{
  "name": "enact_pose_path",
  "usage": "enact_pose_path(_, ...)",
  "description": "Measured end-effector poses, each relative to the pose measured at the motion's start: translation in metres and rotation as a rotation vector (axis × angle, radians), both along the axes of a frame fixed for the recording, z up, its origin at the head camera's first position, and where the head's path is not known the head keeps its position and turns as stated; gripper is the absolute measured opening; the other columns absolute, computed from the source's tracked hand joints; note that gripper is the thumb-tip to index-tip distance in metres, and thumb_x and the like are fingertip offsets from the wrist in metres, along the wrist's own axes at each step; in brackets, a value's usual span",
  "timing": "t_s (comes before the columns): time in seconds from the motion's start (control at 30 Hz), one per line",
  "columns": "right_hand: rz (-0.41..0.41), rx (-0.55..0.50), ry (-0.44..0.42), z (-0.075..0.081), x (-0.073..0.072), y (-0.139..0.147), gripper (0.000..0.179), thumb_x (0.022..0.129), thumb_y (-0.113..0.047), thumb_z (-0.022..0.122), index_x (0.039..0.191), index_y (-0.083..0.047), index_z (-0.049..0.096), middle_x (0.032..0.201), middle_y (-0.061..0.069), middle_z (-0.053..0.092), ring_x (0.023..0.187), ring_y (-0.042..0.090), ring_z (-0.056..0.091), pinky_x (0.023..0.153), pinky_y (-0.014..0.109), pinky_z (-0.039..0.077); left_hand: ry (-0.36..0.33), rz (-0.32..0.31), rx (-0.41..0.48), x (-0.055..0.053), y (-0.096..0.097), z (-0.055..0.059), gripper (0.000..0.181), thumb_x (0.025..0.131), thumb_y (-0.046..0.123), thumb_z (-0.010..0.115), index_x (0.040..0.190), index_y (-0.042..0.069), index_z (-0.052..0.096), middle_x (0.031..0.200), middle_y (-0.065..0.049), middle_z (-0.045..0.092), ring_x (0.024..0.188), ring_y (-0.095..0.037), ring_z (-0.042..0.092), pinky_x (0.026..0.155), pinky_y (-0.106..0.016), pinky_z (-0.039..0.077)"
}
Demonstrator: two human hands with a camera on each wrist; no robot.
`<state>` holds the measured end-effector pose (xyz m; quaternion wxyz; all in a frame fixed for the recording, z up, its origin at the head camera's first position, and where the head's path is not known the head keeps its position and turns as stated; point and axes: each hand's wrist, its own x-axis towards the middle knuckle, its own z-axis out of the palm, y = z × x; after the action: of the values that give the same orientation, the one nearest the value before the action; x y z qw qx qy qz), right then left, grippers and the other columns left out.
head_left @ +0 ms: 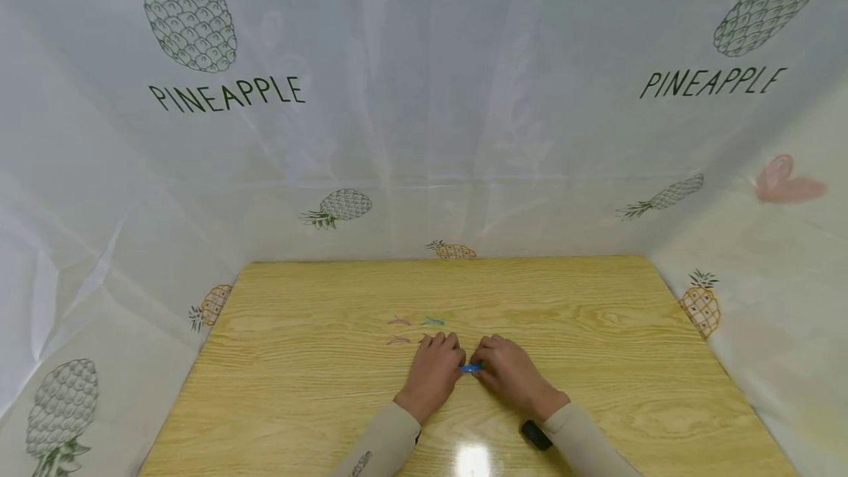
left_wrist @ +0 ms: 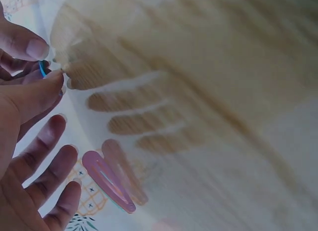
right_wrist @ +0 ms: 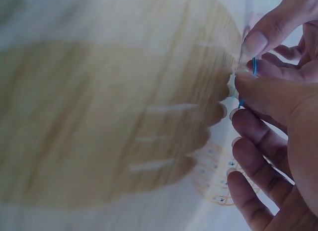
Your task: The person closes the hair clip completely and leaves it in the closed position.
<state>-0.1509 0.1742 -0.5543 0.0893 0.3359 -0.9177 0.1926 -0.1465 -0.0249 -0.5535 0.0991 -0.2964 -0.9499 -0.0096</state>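
The blue hair clip (head_left: 470,368) sits between the two hands, the left hand (head_left: 433,370) pinching one end and the right hand (head_left: 513,374) the other, so both ends are covered and only the middle shows from above. From each wrist even less is visible, just a thin blue edge among the fingertips. Ahead of the left hand and slightly to its left, two pink clips (head_left: 399,340) and a teal clip (head_left: 433,322) lie on the wooden tabletop (head_left: 298,381); a further pinkish piece beside that hand's fingertips is mostly hidden by them. The word "PINEAPPLE" can be read twice on the white sheet (head_left: 424,131) beyond the hands, among printed pineapples; dark lettering on the left sleeve (head_left: 384,444) is too small and cut off to read. A black object (head_left: 536,435) by the right wrist is partly hidden by the sleeve. The left wrist view alone shows one pink clip close up, with its slot, a teal edge behind it and its reflection; both wrist views show the remaining fingers loosely spread, out of sight from the head.
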Motion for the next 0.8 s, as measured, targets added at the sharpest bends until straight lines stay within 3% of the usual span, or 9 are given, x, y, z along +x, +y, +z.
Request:
enact_pose_path(0.33,-0.006,-0.013,-0.033,-0.002,-0.003,0.003,0.009,0.090,-0.014,0.086,0.096,-0.012,0.079,0.093,-0.006,0.067,0.086,0.010,0.060,0.078,0.033,0.056,-0.027,0.009,0.043,0.000,-0.001,0.005,0.011,0.092,0.038,0.084,0.091,0.029,0.077,0.096,0.009,0.058,0.089,-0.012,0.051,0.083,-0.028,0.045)
enact_pose_path(0.53,-0.001,-0.012,-0.033,-0.003,-0.003,0.002,0.009,0.090,-0.013,0.086,0.097,-0.012,0.080,0.093,-0.005,0.067,0.085,0.011,0.061,0.078,0.033,0.056,-0.010,0.005,0.070,-0.001,-0.002,0.000,0.013,0.090,0.038,0.085,0.090,0.029,0.076,0.094,0.010,0.057,0.088,-0.011,0.051,0.083,-0.029,0.045)
enact_pose_path(0.8,-0.008,-0.002,-0.018,0.001,-0.001,0.000,0.013,0.089,-0.015,0.088,0.098,-0.012,0.079,0.094,-0.006,0.068,0.086,0.012,0.062,0.078,0.033,0.057,-0.075,0.041,0.133,0.001,-0.010,0.004,0.012,0.092,0.035,0.084,0.097,0.027,0.078,0.100,0.009,0.059,0.092,-0.012,0.055,0.084,-0.030,0.048)
